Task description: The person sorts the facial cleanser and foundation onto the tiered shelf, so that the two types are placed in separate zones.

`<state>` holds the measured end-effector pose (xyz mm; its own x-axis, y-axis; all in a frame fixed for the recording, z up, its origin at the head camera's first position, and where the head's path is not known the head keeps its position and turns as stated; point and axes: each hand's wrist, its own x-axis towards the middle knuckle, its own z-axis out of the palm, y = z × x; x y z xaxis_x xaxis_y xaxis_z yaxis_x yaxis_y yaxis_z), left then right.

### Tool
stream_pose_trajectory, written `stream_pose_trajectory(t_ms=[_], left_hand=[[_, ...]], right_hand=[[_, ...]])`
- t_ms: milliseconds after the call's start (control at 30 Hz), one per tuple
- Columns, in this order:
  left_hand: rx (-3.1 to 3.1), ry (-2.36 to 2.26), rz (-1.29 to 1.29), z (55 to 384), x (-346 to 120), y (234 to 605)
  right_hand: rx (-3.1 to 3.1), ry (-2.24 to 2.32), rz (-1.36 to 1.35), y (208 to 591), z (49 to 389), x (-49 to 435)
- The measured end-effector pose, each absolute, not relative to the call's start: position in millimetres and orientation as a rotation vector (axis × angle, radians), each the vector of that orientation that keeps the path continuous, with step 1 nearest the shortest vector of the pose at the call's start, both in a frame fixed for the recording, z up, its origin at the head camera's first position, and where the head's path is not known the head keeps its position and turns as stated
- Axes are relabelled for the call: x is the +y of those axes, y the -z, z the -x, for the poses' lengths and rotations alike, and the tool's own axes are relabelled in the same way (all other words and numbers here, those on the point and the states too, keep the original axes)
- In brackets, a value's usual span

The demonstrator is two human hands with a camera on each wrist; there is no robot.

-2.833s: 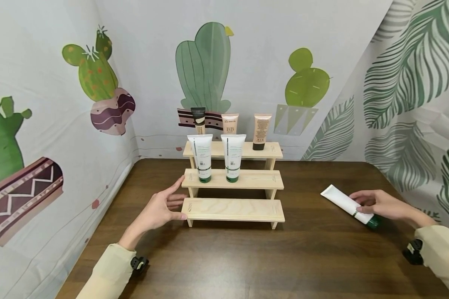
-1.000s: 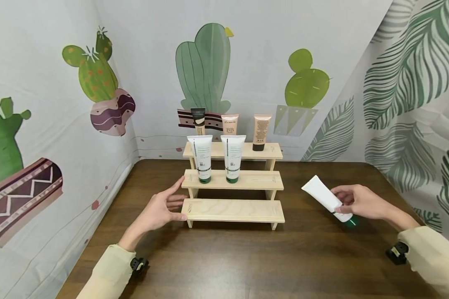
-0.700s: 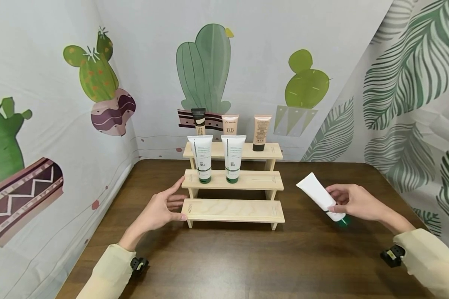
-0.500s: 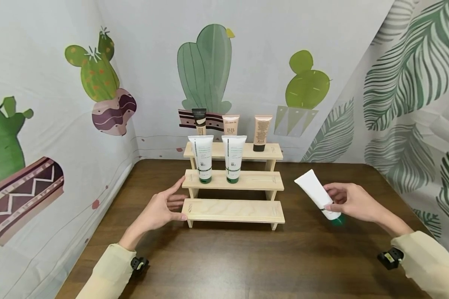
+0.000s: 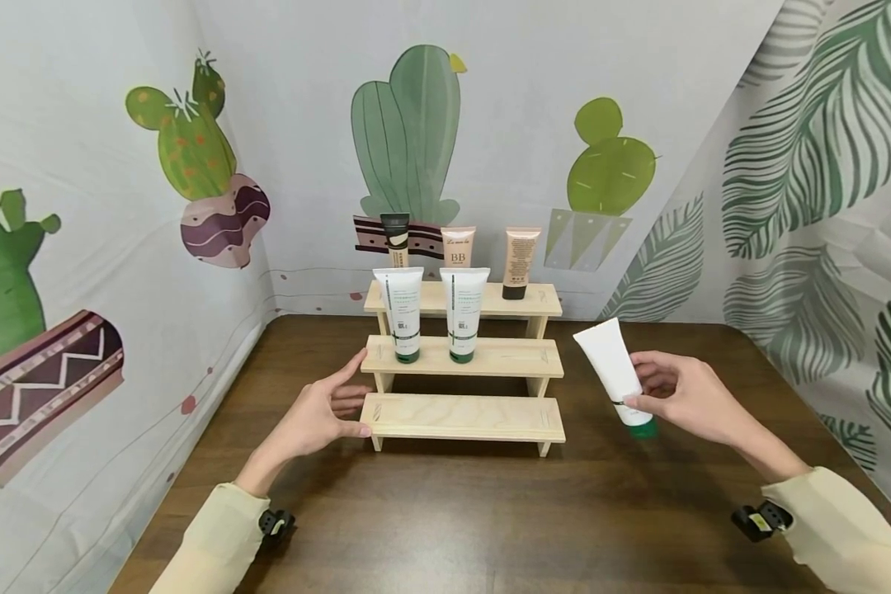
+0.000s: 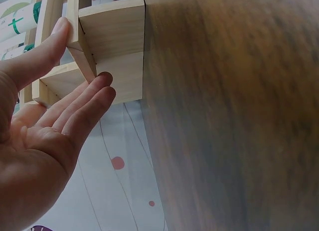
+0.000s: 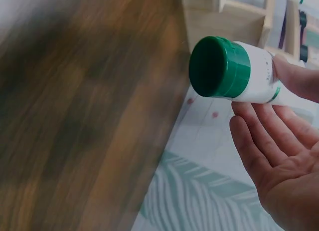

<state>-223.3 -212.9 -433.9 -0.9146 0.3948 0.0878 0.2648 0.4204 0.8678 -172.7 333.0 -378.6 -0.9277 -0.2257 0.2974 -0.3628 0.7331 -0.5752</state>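
Note:
My right hand pinches a white squeeze tube with a green cap between thumb and fingers, to the right of the wooden stand. The tube leans to the left, cap down, held above the table; in the right wrist view its green cap faces the camera. At the left end of the three-step stand, my left hand touches the wood with nearly straight fingers. Its thumb lies at the bottom step's front corner. Two matching white tubes stand upright, caps down, on the middle step.
On the top step stand a black-topped tube, a pink BB tube and another pink tube. The brown table reaches back to a cactus-printed cloth.
My right hand has lifted the white tube and moved left toward the stand, turning the tube more upright. My left hand has stayed at the stand's left end.

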Motion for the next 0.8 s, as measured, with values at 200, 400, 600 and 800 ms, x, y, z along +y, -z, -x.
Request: stream_pose_trajectory(t_ms=[200,400,600,800], left_hand=[[2.542,-1.504,-0.586,223,-213,435],[2.538,-1.504,-0.596,223,-213,435],[2.531,-1.505,-0.589,223,-213,436],[2.535,-1.502,-0.580,224,-212,434]], right_hand=[[-2.622,-1.018,-0.434,371,172,315],[-2.468,-1.108,-0.425,363,175,292],[-2.352,-1.134,-0.397,355,176,266],[-2.256,-1.161,-0.391,355,187,244]])
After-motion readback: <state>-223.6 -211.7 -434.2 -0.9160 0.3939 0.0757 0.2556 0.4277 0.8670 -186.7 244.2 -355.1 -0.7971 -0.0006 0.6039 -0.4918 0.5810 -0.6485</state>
